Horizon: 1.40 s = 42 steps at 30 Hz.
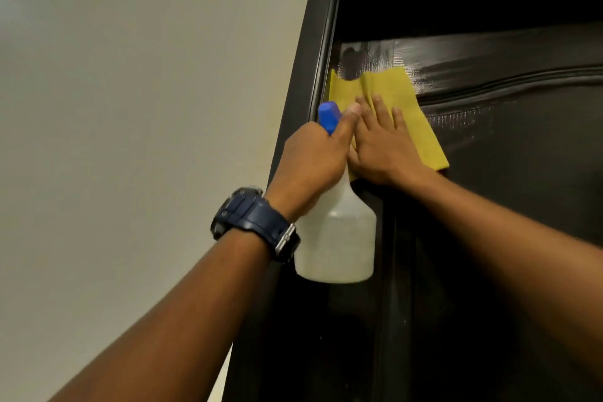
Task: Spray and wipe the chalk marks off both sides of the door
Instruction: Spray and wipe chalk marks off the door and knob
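Left hand (313,163) gripping white spray bottle (336,238), hiding part of yellow cloth (388,88); right hand (381,147) flat, pressing cloth on dark door (522,173) near frame (300,75); beige wall (130,108) beside; no legible writing.

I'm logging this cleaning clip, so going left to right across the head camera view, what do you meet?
Pale wall → wristwatch → left hand gripping the spray bottle → right hand flat on the yellow cloth → wet dark door.
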Motion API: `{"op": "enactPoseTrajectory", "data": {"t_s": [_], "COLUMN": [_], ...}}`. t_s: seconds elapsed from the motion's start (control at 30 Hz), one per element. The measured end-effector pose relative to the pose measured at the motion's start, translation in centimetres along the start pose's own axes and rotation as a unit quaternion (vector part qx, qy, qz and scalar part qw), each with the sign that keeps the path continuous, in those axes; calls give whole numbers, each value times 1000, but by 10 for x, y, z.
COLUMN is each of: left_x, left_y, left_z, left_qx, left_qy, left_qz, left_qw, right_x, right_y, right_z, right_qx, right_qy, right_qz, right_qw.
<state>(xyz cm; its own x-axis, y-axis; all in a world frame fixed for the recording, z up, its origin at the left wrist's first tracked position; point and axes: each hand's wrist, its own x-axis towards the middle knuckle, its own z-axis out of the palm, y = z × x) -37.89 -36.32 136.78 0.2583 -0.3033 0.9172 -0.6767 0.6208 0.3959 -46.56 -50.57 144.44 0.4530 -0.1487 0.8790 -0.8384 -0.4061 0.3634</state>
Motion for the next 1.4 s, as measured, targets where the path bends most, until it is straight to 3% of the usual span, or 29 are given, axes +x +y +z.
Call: {"op": "enactPoseTrajectory", "data": {"t_s": [0.1,0.27,0.4,0.53,0.67,0.83,0.93,1.13,1.2,1.3,1.4], "left_x": [12,23,25,22,10,-44,-78,-112,-116,-121,-135], "left_y": [2,0,0,-7,-14,-11,-8,4,7,13,18], "left_z": [-5,-8,-6,-1,0,11,26,76,93,114,131], "left_qx": [-1,12,3,3,-20,-27,-30,-58,-72,-92,-105], "left_qy": [0,5,-3,22,48,3,-25,-68,-64,-74,-84], "left_qz": [10,17,9,-6,-45,-85,-92,-97,-91,-101,-94], "left_qw": [1000,1000,1000,1000,998,996,995,991,991,988,986], "right_x": [2,99,114,60,-45,-212,-255,-158,-155,-210,-321], "right_y": [5,26,23,16,3,4,19,117,150,167,168], "right_z": [2,-29,-31,-17,10,43,47,1,-11,-5,8], "right_qx": [6,-36,-40,-17,3,-10,-22,-6,-1,-7,-7], "right_qy": [-8,16,29,14,-8,-43,-53,3,7,15,-9], "right_qz": [4,61,75,31,-4,-19,13,192,214,215,237], "right_qw": [1000,997,996,999,1000,999,998,981,977,976,971]}}
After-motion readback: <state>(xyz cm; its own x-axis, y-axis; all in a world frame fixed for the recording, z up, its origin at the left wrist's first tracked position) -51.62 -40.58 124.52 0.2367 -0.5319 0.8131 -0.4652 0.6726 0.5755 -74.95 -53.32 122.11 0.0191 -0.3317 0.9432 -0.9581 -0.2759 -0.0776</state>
